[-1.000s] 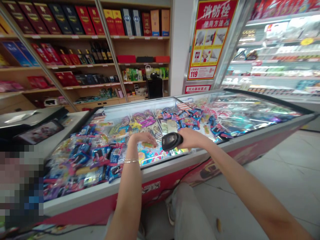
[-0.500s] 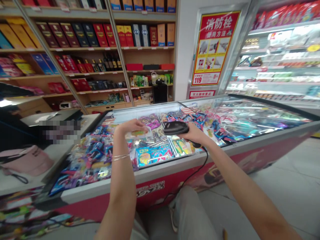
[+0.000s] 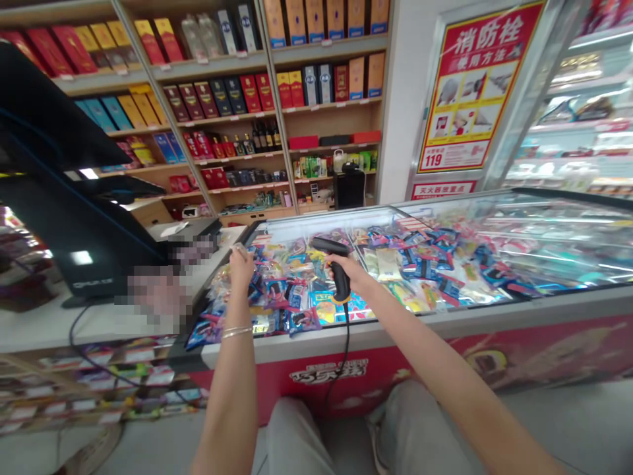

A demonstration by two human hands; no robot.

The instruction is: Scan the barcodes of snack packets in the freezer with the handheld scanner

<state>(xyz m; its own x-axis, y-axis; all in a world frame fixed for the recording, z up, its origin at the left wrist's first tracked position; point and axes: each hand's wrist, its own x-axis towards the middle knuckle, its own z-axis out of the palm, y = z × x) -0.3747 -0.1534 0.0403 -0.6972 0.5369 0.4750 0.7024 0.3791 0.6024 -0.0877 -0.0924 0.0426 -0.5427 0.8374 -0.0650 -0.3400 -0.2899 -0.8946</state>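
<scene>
My right hand (image 3: 349,266) is wrapped round the grip of a black handheld barcode scanner (image 3: 341,284), its head pointing left and its cable hanging down the freezer's front. My left hand (image 3: 241,265), with a thin bracelet at the wrist, is closed at the left end of the glass-topped chest freezer (image 3: 420,316). A bit of shiny clear plastic packet shows at its fingertips; the rest is hidden by the hand. Just below it lie clear-wrapped packets (image 3: 221,285). Blue and purple snack packets (image 3: 284,294) spread between the two hands.
To the left, a counter (image 3: 30,330) holds a black monitor stand (image 3: 93,231). Shelves (image 3: 217,119) of boxes and bottles line the back wall. A red fire-hydrant sign (image 3: 475,92) hangs behind the freezer. More packets lie in the freezer toward the right.
My left hand has moved left, away from the scanner, to the freezer's left end. My right hand has turned the scanner more upright, showing its grip. The view has swung left.
</scene>
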